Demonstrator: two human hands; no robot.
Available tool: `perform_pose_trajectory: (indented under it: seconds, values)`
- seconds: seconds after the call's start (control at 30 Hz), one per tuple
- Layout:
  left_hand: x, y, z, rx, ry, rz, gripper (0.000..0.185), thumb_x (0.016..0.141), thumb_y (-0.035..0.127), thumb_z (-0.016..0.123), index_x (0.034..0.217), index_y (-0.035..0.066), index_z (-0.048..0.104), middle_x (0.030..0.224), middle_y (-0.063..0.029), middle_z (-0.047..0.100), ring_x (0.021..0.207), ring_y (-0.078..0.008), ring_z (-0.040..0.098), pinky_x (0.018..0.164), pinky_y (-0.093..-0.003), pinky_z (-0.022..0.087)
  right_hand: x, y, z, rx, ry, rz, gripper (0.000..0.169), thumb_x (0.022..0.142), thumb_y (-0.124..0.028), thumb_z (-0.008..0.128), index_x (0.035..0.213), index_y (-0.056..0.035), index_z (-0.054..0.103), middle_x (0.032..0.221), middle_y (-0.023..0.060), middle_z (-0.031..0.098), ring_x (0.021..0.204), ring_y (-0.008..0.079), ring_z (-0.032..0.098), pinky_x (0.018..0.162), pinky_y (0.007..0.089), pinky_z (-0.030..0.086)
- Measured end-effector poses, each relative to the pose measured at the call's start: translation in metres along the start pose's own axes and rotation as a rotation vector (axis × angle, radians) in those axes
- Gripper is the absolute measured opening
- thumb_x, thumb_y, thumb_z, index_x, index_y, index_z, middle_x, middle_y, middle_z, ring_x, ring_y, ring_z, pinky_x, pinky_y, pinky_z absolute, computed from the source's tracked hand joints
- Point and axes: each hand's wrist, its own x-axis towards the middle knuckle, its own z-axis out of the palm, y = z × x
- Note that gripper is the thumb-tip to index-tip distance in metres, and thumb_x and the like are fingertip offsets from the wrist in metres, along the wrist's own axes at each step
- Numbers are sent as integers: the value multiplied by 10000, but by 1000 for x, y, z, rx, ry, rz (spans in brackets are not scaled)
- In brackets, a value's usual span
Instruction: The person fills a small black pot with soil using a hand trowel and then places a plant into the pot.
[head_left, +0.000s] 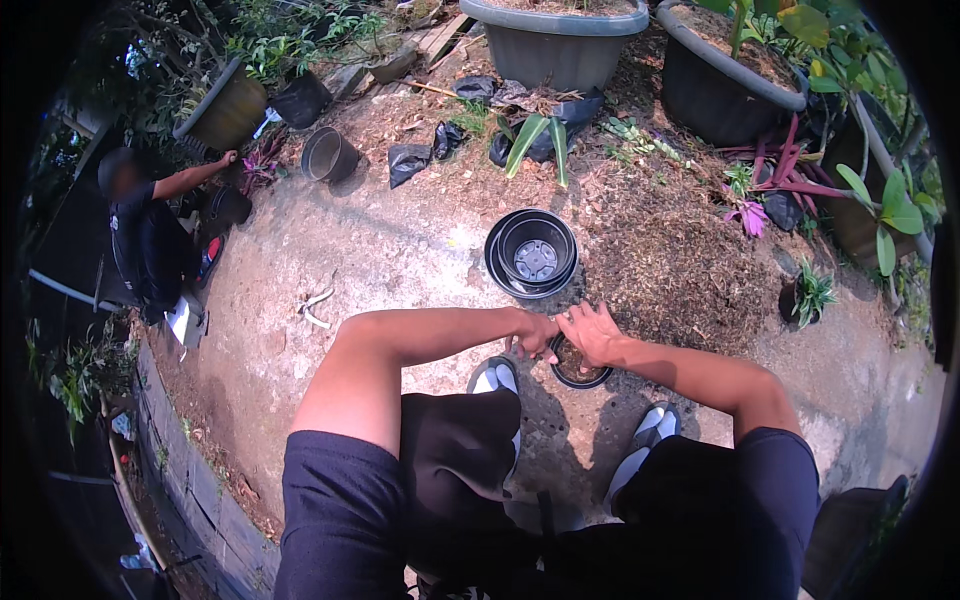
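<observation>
A small black plastic plant pot (583, 385), partly filled with brown soil or mulch, stands on the ground between my feet. My left hand (535, 334) is at its left rim with the fingers bent; whether they grip it is hidden. My right hand (591, 334) reaches across the pot's far side, fingers apart and thumb down by the soil. The two hands meet or overlap at the fingertips. Just beyond them sit nested black plastic pots (535, 255). A spread heap of brown mulch (675, 277) lies to their right.
A person (146, 225) squats at the far left, an arm stretched towards plants. Pale-handled pruning shears (316, 306) lie on the ground. An empty pot (328, 155), black plastic bags (409, 163) and large planters (559, 52) stand farther back. A small potted plant (808, 296) is at right.
</observation>
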Motion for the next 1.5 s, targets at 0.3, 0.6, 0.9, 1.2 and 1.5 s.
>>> perform_pose_trajectory:
  seconds: [0.3,0.6,0.9,1.2,1.5]
  values:
    - [-4,2,2,57,26,-16,655,966,623,608,1095,-18,653,1058,-125,695,925,-249,738,703,-448,675,19,11,-3,83,-153,-25,1134,679,-407,937,1580,-76,332,1491,200,486,1405,386,463,1163,615,337]
    - [-10,0,2,32,44,0,712,961,659,586,1024,-46,663,1014,-130,711,895,-254,740,673,-427,668,16,12,10,-40,14,-60,901,763,-422,874,1508,-122,465,1391,162,603,1356,365,532,1148,619,349]
    - [-14,7,1,90,46,-10,752,969,682,545,978,-60,663,938,-149,704,860,-261,732,686,-452,673,33,27,11,57,30,-26,456,774,-376,870,1107,-96,735,997,144,765,1043,349,734,1057,545,465]
    - [-14,4,2,68,34,-40,742,978,666,541,1158,-46,641,1073,-143,706,902,-255,739,749,-462,673,41,28,-12,97,-37,-73,578,713,-480,898,1043,-34,737,1050,184,758,1005,380,737,931,493,559]
    - [-13,1,9,74,36,-10,703,992,648,533,1103,-34,659,1016,-152,709,849,-275,744,691,-462,672,43,9,-1,116,-19,4,576,690,-482,920,1075,-84,760,1100,144,764,1091,347,720,1035,569,484]
